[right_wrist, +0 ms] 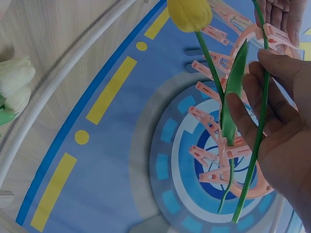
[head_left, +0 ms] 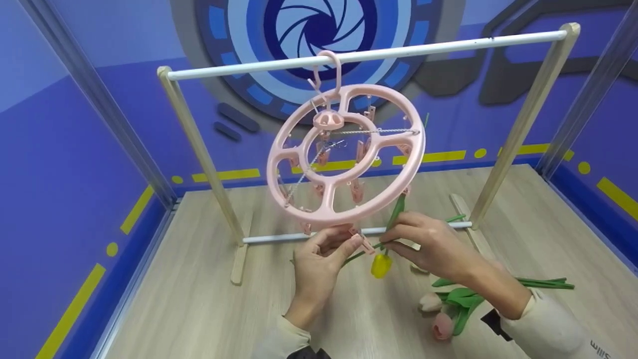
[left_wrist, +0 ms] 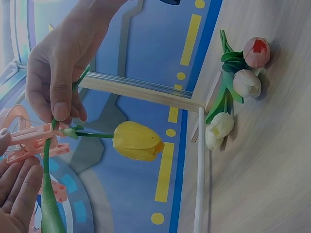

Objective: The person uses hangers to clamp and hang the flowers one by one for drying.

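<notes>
A pink round clip hanger (head_left: pixel 326 199) hangs tilted from a white rod (head_left: pixel 448 47). My left hand (head_left: pixel 319 264) pinches a pink clip (head_left: pixel 366 243) at the ring's near edge between thumb and fingers. My right hand (head_left: pixel 428 244) holds a green flower stem (right_wrist: pixel 265 97) between thumb and fingers, crosswise at that clip. In the left wrist view this stem passes right at the clip's tip, with a long leaf (left_wrist: pixel 51 208) below; its bloom is hidden. Just beside the right fingers, a yellow tulip (head_left: pixel 381 266) hangs bloom down from another clip on the ring.
Loose tulips, a pink one (head_left: pixel 442 326) and a white one (head_left: pixel 429 302) among them, lie on the wooden table (head_left: pixel 199 309) under my right forearm. Wooden posts (head_left: pixel 523 124) and a low white bar (head_left: pixel 279 239) frame the hanger. Several other pink clips dangle from the ring.
</notes>
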Action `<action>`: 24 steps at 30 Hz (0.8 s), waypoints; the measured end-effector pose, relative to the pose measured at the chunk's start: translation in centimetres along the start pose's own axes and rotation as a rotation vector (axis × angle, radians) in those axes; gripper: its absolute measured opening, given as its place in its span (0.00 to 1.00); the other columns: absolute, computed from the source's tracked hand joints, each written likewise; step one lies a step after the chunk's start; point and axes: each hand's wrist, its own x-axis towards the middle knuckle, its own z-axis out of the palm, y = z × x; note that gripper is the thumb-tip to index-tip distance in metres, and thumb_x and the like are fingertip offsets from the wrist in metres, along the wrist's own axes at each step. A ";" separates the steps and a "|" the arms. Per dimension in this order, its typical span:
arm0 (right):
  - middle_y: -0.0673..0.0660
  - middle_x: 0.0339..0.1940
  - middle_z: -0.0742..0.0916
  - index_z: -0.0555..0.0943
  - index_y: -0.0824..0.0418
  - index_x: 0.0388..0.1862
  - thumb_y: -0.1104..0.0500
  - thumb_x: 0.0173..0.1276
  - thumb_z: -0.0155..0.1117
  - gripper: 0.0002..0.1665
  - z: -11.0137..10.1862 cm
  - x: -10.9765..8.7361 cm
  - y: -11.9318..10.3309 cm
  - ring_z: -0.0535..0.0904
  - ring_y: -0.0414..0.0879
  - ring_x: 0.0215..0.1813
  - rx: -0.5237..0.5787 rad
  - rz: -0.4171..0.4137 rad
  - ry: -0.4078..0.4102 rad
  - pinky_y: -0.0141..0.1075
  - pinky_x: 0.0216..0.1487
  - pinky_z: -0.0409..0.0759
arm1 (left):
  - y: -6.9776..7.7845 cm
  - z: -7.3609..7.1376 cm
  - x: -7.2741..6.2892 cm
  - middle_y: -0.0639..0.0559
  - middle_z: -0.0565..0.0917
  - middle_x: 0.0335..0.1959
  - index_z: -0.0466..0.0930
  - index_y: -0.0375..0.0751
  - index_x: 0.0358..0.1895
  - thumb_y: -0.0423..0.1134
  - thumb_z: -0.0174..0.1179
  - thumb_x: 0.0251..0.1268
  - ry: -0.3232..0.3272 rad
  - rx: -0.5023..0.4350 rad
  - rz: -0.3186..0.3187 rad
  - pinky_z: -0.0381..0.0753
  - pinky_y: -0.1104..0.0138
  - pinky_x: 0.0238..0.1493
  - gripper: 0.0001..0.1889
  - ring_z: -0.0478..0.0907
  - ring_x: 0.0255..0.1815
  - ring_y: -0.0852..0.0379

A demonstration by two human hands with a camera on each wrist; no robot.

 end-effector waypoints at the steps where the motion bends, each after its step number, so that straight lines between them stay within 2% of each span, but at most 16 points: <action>1: 0.49 0.43 0.89 0.90 0.58 0.45 0.77 0.54 0.82 0.22 0.0 0.0 0.0 0.85 0.45 0.41 0.003 0.001 -0.001 0.36 0.43 0.90 | 0.0 0.0 0.0 0.51 0.92 0.44 0.90 0.36 0.51 0.36 0.77 0.65 -0.003 -0.004 -0.009 0.90 0.61 0.50 0.14 0.90 0.43 0.51; 9: 0.51 0.46 0.89 0.90 0.57 0.48 0.76 0.57 0.81 0.23 -0.6 -0.3 0.3 0.87 0.47 0.46 0.044 -0.005 -0.002 0.23 0.56 0.82 | 0.1 -1.1 -0.5 0.52 0.92 0.48 0.89 0.36 0.58 0.37 0.76 0.66 -0.013 0.016 -0.058 0.89 0.62 0.53 0.18 0.90 0.48 0.52; 15: 0.49 0.42 0.87 0.90 0.56 0.48 0.76 0.57 0.81 0.23 -1.3 -0.9 0.8 0.83 0.43 0.40 0.053 -0.005 0.008 0.22 0.48 0.83 | 0.3 -3.1 -0.9 0.52 0.92 0.46 0.89 0.37 0.54 0.38 0.76 0.67 0.073 0.097 -0.069 0.89 0.63 0.52 0.15 0.89 0.48 0.54; 20: 0.49 0.41 0.88 0.91 0.56 0.46 0.77 0.56 0.81 0.23 -1.8 -1.4 1.5 0.84 0.44 0.40 0.056 -0.019 0.038 0.21 0.48 0.82 | 0.1 -4.9 -0.7 0.49 0.91 0.47 0.89 0.37 0.53 0.35 0.75 0.67 0.125 0.101 -0.033 0.89 0.62 0.52 0.14 0.88 0.48 0.53; 24: 0.51 0.40 0.88 0.90 0.58 0.45 0.79 0.52 0.81 0.25 -2.2 -1.5 2.0 0.84 0.45 0.40 0.075 -0.037 0.053 0.21 0.48 0.82 | -0.4 -5.9 -0.5 0.48 0.91 0.45 0.88 0.34 0.53 0.31 0.75 0.66 0.167 0.106 0.024 0.90 0.60 0.52 0.14 0.88 0.48 0.51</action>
